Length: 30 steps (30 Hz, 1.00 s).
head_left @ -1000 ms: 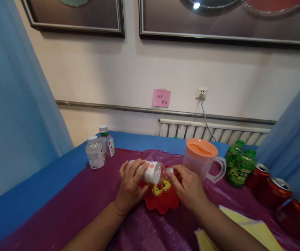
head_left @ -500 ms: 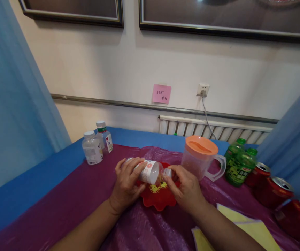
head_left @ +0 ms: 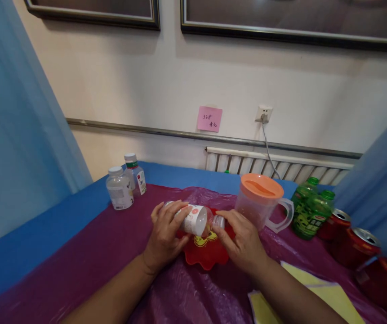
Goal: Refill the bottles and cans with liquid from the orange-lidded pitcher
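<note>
A clear bottle with a white, pink-marked label (head_left: pixel 192 219) lies tipped on its side in the air, its capped end to the right. My left hand (head_left: pixel 166 231) is wrapped round its body. With thumb and fingers, my right hand (head_left: pixel 242 238) grips the whitish cap (head_left: pixel 218 222) at the bottle's neck. Beneath the bottle is a red scalloped tray (head_left: pixel 206 258) with yellow markings, partly hidden by the bottle and hands. A clear pitcher with an orange lid (head_left: pixel 261 186) stands just behind my right hand.
Two clear bottles with white caps (head_left: pixel 119 193) (head_left: pixel 135 177) stand at the back left. On the right are green bottles (head_left: pixel 309 216), red cans (head_left: pixel 353 247) and yellow cloths (head_left: pixel 324 294). Purple sheeting (head_left: pixel 112 261) covers part of the blue tabletop (head_left: pixel 45 229).
The bottle's capped end and my right hand have shifted slightly to the right. Both hands keep their hold, and the view has tilted slightly.
</note>
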Available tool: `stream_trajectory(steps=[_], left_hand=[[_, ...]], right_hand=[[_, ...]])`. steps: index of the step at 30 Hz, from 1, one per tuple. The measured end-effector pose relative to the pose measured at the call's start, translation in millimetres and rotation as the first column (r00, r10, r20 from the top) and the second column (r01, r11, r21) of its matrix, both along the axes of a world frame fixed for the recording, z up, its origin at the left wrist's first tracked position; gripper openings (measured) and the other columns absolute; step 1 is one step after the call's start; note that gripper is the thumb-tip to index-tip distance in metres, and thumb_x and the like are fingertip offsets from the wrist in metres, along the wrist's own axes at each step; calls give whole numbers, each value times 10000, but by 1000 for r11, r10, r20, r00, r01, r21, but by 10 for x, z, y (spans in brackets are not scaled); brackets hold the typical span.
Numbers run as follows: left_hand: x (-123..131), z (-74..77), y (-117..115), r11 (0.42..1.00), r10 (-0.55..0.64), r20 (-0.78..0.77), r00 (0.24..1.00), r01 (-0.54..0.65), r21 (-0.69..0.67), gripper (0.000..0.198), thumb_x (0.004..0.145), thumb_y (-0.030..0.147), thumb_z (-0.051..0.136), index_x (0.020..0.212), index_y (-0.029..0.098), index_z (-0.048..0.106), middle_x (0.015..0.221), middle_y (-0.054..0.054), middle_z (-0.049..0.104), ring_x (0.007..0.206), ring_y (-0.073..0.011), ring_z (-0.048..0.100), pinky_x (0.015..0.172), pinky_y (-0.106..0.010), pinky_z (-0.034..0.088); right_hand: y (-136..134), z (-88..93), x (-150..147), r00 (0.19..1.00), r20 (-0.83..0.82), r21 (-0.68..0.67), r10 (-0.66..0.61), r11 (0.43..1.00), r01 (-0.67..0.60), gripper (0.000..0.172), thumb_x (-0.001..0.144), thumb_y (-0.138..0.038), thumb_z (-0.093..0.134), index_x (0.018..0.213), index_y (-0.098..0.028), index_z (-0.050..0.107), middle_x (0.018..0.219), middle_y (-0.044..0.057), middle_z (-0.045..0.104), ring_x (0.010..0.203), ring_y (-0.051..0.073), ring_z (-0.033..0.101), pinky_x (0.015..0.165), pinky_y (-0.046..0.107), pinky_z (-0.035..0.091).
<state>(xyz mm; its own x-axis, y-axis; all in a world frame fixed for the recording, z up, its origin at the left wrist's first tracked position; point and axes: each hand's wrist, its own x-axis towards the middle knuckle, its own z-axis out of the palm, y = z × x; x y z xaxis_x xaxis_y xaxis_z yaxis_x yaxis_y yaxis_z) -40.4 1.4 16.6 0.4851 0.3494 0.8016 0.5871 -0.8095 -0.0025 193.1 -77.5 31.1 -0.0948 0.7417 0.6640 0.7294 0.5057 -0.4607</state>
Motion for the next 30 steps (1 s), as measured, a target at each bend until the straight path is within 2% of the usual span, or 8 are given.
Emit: stream_trajectory(steps=[9,13,16,19,21,23,26,30], left_hand=[[24,-2,-12,996,-10,26,1000,12,-89,564,846,262,668,1386,241,506,1335,-126,662,1271,-305,586,1150,-531,290],[15,-3,18,991,-22,23,999,25,-133,583,829,269,686,1387,246,520,1337,-112,666,1260,-306,589,1138,-520,307],[23,0,37,987,-3,85,996,17,-157,589,817,310,718,1372,240,535,1316,-108,674,1239,-314,581,1096,-509,358],[42,-19,43,978,24,181,983,14,-208,582,821,339,745,1360,240,548,1302,-96,680,1223,-304,578,1066,-484,419],[50,-42,44,960,31,260,965,43,-276,582,832,379,753,1360,238,553,1314,-95,671,1207,-290,598,1054,-464,462],[52,-67,49,925,54,342,938,82,-371,615,820,442,771,1353,224,558,1303,-100,670,1165,-282,635,1030,-451,502],[54,-102,72,851,98,422,902,144,-506,657,768,507,806,1301,192,587,1231,-108,697,1089,-282,677,982,-449,542],[78,-143,104,778,82,465,881,235,-582,597,760,510,800,1220,170,629,1163,-119,722,1031,-284,703,916,-450,575]], right_hand=[[-50,79,64,984,177,208,-2,977,-35,368,982,-289,559,1339,-200,558,1217,131,654,1097,264,614,922,458,517],[-67,205,90,956,281,221,77,965,-143,337,977,-179,543,1307,-227,590,1219,109,661,1100,238,616,928,426,518],[-85,345,113,966,254,253,53,960,-120,341,969,-169,572,1305,-225,586,1223,115,655,1127,240,609,947,427,517],[-189,469,103,979,186,210,81,970,-120,356,962,-222,614,1313,-227,555,1234,114,653,1163,246,608,973,432,511],[-333,478,77,977,129,85,171,979,-183,356,955,-261,635,1296,-233,535,1202,91,674,1123,223,637,944,390,529],[-516,382,54,963,95,-117,252,964,-240,318,935,-285,662,1231,-251,549,1099,45,712,982,187,683,829,325,555],[-761,38,66,953,139,-374,269,906,-200,206,865,-272,718,1032,-264,596,916,-8,735,769,171,694,651,294,542],[-901,-493,181,919,304,-411,250,905,-110,199,766,-223,755,900,-274,616,838,15,744,710,236,716,648,380,578]])
